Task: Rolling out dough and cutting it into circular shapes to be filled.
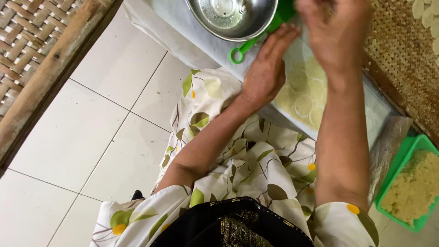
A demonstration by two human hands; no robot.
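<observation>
Dough discs (305, 91), thin, pale and round, are seen lying close together under a clear plastic sheet (375, 120) on the worktop (183, 27), directly beneath and between both hands. The left hand (266, 73) is laid flat, palm down, with fingers spread and extended along the near edge of the sheet; nothing is gripped. The right hand (336, 32) is held above the far side of the discs, blurred by motion; whether it is open or closed around anything cannot be told. A steel bowl (233, 16) stands just beyond the left hand, and a green scoop (249, 45) lies touching its fingertips. A green tray of crumbly yellow mixture (414, 187) is placed well to the right of the right forearm, and a woven mat bearing more discs (418, 41) lies beyond it.

The step in hand is judged to be pressing or smoothing the discs under the sheet. The next move would call for even, light pressure, with the sheet kept steady so that the discs are not shifted or merged.
</observation>
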